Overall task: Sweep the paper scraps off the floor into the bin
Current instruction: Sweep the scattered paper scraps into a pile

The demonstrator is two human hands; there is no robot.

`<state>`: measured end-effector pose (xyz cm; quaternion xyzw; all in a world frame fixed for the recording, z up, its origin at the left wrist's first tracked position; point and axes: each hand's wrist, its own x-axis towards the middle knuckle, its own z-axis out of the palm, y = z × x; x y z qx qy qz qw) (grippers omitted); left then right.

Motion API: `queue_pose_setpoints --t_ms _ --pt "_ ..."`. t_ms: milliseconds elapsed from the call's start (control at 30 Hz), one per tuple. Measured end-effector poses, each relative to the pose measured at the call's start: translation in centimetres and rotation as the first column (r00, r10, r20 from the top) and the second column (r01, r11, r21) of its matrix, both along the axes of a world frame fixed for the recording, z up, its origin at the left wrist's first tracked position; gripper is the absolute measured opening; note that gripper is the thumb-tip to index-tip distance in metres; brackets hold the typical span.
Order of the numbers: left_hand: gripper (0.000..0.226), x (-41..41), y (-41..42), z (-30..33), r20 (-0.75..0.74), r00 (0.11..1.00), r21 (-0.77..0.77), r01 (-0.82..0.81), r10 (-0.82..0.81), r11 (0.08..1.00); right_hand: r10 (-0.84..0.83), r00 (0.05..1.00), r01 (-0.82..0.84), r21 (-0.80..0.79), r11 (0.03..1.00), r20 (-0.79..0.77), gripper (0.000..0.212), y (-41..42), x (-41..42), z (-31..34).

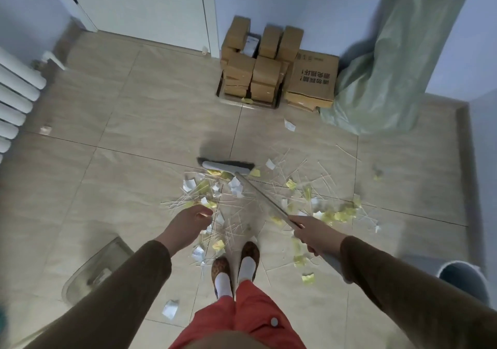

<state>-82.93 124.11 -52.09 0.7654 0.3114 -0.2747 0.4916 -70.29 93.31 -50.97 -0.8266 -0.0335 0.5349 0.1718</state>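
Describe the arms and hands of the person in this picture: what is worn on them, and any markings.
Both arms wear long brown sleeves of a plain, soft-looking fabric, ending at the wrists. The left sleeve and right sleeve show no pattern, logo or cuff trim. The left hand and right hand are bare: no gloves, and no ring, watch or bracelet is visible.

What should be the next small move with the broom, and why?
Probably pull the broom head back toward the feet: the right hand grips the handle, the head sits beyond the main scrap pile, and the dustpan waits at the lower left.
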Motion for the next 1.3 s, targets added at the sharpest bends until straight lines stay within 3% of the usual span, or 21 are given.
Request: queue_pose_setpoints --t_ms 267,433,600,833,933,1100,1300 --pt "0.021 1.5 -3.0 0.7 0.027 0.989 -0.036 0.146 -0.145 0.989 -0.242 0.958 0.229 0.095 0.969 0.152 0.052 -6.5 -6.0 6.6" --pt "0.020 1.4 -5.0 1.1 0.036 0.980 -0.014 0.198 -0.197 0.980 -0.238 0.921 0.235 0.045 0.971 0.309 0.053 -8.1 -1.1 5.8" --pt "0.016 1.1 -6.5 0.7 0.011 0.986 0.027 0.167 -0.167 0.986 -0.275 0.900 0.286 0.017 0.958 0.338 0.048 -9.0 8.3 1.9" --pt "0.009 0.4 -10.7 -0.3 -0.038 0.998 0.064 0.057 -0.055 0.996 -0.191 0.945 0.220 -0.086 0.972 0.266 0.033 -9.2 15.6 -5.0" --pt "0.011 0.1 -13.7 -0.3 -0.052 0.998 0.079 0.026 -0.021 0.997 -0.066 0.972 0.093 -0.113 0.989 0.224 0.035 -10.2 12.7 -6.5" --pt "0.012 -0.6 -18.4 0.2 -0.055 0.998 0.053 0.035 -0.032 0.998 0.018 0.990 -0.017 -0.013 1.000 0.136 0.060 -13.9 2.3 -6.7" --pt "0.013 -0.3 -22.2 1.1 -0.048 0.996 0.030 0.074 -0.072 0.997 -0.280 0.958 0.288 0.194 0.938 -0.068 0.055 -19.9 -5.4 -2.1"
